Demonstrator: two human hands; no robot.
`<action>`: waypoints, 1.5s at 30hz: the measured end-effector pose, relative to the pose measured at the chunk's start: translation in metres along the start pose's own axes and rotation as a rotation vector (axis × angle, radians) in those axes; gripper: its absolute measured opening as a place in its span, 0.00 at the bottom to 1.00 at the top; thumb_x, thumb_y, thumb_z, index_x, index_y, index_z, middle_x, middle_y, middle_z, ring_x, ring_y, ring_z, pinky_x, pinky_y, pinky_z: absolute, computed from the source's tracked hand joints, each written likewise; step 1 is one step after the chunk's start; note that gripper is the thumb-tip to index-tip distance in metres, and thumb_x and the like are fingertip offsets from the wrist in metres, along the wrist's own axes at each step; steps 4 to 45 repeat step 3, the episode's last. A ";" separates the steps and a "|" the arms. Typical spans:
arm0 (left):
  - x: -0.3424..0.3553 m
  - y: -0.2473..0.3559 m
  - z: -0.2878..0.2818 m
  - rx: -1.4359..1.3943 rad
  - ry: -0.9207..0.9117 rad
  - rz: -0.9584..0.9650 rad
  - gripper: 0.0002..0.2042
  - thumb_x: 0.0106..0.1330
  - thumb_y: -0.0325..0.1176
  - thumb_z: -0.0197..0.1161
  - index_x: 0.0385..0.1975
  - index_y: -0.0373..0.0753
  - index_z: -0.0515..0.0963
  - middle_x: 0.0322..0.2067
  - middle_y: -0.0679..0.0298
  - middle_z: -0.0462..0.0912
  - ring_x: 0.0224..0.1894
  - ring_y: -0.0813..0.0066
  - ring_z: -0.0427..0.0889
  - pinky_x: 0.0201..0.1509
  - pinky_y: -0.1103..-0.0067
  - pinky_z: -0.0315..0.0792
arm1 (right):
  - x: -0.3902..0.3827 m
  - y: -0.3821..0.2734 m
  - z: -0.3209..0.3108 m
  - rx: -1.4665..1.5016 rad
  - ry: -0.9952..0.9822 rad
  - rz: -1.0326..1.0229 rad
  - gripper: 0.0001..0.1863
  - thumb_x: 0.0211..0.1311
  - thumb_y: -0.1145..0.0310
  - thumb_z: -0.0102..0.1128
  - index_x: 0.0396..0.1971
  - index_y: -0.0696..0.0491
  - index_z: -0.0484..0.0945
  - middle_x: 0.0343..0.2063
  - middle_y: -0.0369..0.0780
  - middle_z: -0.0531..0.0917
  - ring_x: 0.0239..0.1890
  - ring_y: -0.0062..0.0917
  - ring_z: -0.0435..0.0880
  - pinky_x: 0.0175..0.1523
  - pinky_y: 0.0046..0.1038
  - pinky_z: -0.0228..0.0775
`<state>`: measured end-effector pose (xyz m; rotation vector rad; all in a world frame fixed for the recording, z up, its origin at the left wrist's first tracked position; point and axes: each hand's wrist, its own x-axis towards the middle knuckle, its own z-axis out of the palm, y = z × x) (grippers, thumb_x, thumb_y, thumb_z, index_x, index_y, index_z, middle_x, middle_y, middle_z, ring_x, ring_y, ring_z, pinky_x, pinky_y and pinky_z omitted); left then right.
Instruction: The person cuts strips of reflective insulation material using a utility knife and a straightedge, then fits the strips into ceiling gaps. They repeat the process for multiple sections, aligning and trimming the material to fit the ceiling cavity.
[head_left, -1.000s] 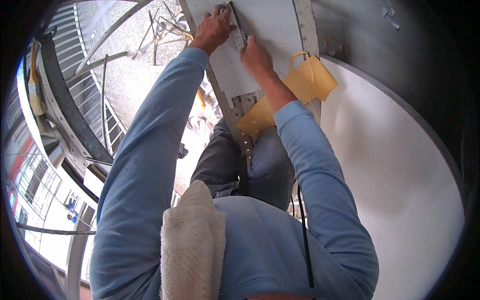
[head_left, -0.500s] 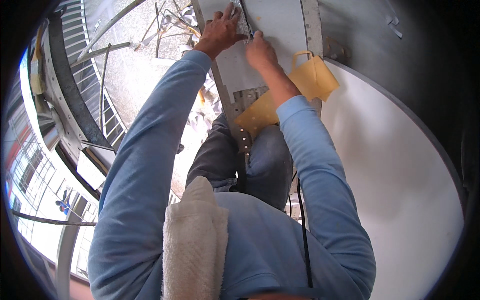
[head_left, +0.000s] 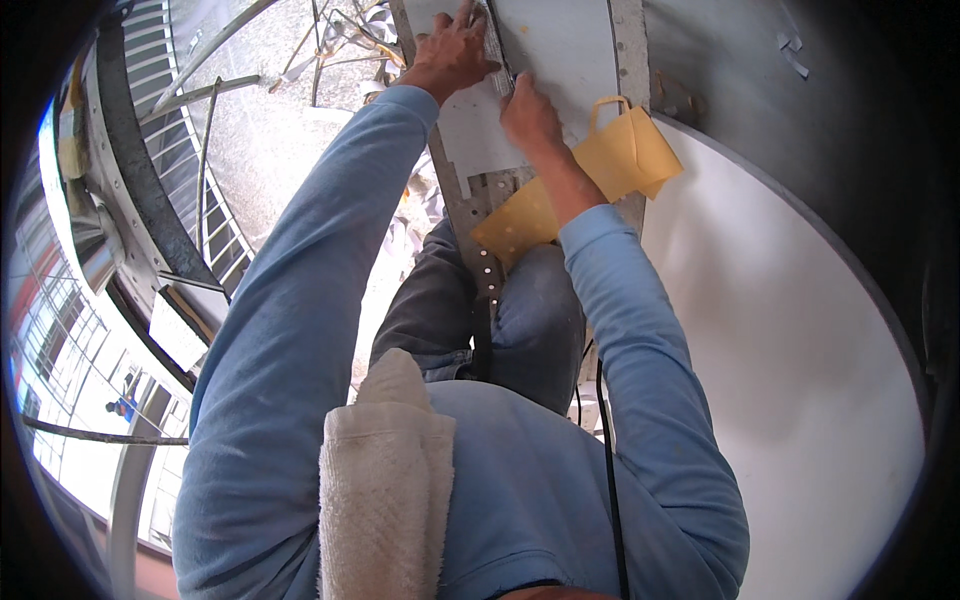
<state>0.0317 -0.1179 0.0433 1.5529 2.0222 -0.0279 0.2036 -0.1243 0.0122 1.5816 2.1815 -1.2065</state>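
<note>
A pale grey-white sheet [head_left: 560, 50] lies on a long narrow metal bench in front of me. My left hand [head_left: 452, 58] rests on it with fingers spread, pressing down a silver-grey straight strip [head_left: 496, 62] that looks like a straightedge. Close to the strip's near end, my right hand [head_left: 531, 115] is closed around a slim tool. The fingers cover most of that tool, so its kind cannot be made out. Below my right wrist, a bent yellow sheet [head_left: 520, 217] with a loop lies across the bench.
The perforated metal bench edge [head_left: 630, 60] runs along the sheet's right side. A large white curved panel [head_left: 780, 330] stands at the right. Scraps and strips [head_left: 360, 40] litter the floor at the far left, near a barred railing [head_left: 150, 75]. A black cable [head_left: 608, 480] hangs by my right side.
My right hand has moved slightly toward me along the strip. My left hand stays spread on the strip, and the whole view has shifted a little.
</note>
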 end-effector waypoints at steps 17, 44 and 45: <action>0.001 0.003 -0.002 -0.005 -0.049 -0.029 0.50 0.56 0.49 0.78 0.75 0.35 0.57 0.78 0.51 0.48 0.73 0.37 0.59 0.71 0.52 0.67 | -0.005 0.007 0.003 -0.009 -0.063 0.026 0.25 0.69 0.61 0.54 0.61 0.58 0.64 0.45 0.62 0.84 0.49 0.59 0.84 0.59 0.55 0.73; 0.001 0.003 -0.002 -0.005 -0.049 -0.029 0.50 0.56 0.49 0.78 0.75 0.35 0.57 0.78 0.51 0.48 0.73 0.37 0.59 0.71 0.52 0.67 | -0.005 0.007 0.003 -0.009 -0.063 0.026 0.25 0.69 0.61 0.54 0.61 0.58 0.64 0.45 0.62 0.84 0.49 0.59 0.84 0.59 0.55 0.73; 0.001 0.003 -0.002 -0.005 -0.049 -0.029 0.50 0.56 0.49 0.78 0.75 0.35 0.57 0.78 0.51 0.48 0.73 0.37 0.59 0.71 0.52 0.67 | -0.005 0.007 0.003 -0.009 -0.063 0.026 0.25 0.69 0.61 0.54 0.61 0.58 0.64 0.45 0.62 0.84 0.49 0.59 0.84 0.59 0.55 0.73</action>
